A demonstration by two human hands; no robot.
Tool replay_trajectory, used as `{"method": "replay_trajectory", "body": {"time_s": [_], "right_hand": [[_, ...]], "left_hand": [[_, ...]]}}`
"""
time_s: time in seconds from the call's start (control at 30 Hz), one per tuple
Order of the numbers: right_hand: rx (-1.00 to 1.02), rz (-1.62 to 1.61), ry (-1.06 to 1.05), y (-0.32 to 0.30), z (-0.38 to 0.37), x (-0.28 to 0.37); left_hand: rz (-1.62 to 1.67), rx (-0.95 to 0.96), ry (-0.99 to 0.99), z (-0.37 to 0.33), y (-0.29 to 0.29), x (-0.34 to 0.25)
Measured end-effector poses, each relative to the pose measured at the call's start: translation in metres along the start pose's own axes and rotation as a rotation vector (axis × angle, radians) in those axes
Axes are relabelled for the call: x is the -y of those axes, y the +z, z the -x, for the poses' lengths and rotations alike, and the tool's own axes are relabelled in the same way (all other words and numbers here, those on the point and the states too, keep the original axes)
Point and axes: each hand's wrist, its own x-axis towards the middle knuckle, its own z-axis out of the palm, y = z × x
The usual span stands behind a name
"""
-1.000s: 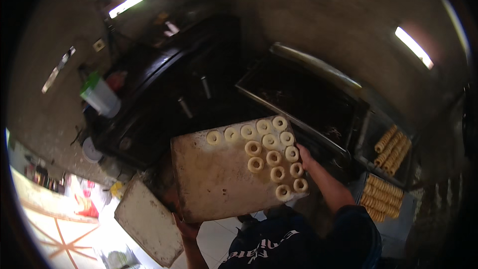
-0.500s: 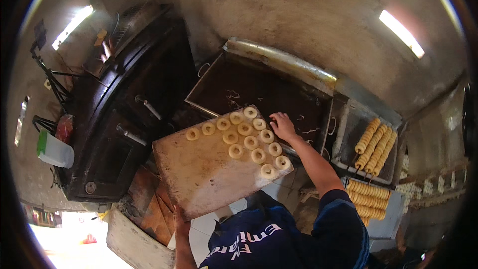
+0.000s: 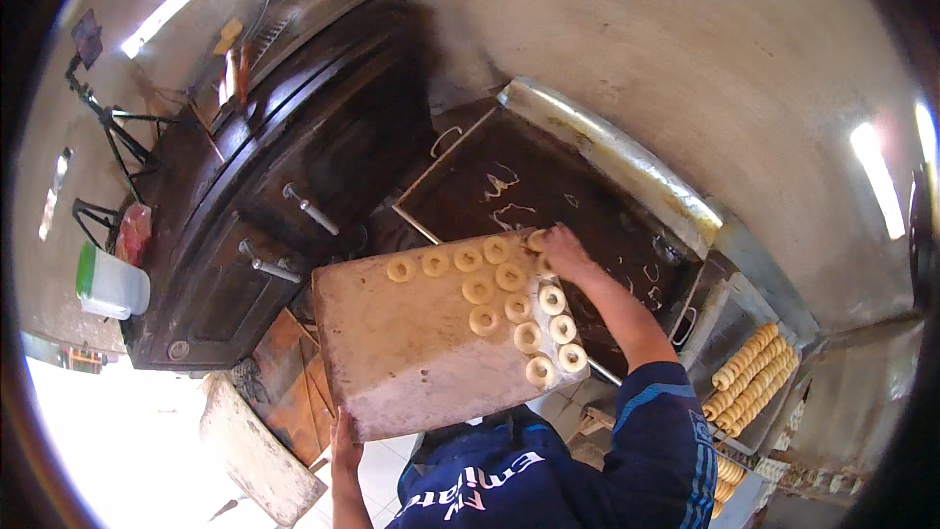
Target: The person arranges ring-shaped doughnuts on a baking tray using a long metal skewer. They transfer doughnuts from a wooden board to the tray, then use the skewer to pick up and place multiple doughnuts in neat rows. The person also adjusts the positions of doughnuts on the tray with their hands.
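A wooden board (image 3: 421,362) carries several pale dough rings (image 3: 527,337), grouped toward its far and right sides. My left hand (image 3: 345,443) grips the board's near left corner. At the far right corner, the fingers of my right hand (image 3: 566,253) close on a dough ring (image 3: 536,240); its fingertips are partly hidden. Just beyond the board lies a wide metal frying vat (image 3: 460,181) of dark liquid, with pale streaks on its surface. The board's far right corner overlaps the vat's near edge.
To the right, a metal tray (image 3: 707,328) holds browned rings (image 3: 754,372) stacked on rods. A dark oven-like cabinet (image 3: 264,196) with handles stands left, a green-lidded plastic container (image 3: 113,282) beside it. Another board (image 3: 257,456) leans at lower left.
My right hand has moved from just beyond the board's edge onto the dough ring at its far corner. My left hand still holds the board, and the whole view has shifted.
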Motion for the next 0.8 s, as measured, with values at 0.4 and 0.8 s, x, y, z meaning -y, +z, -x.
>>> {"method": "replay_trajectory", "body": {"time_s": [0.4,0.8], "right_hand": [[-0.080,-0.098,-0.025,-0.002,-0.036,0.061],[0.018,-0.403,0.027,-0.005,-0.053,0.108]], "left_hand": [[0.018,-0.034,-0.103,-0.037,0.028,-0.011],[-0.283,0.043,-0.051,-0.037,0.024,-0.018]]}}
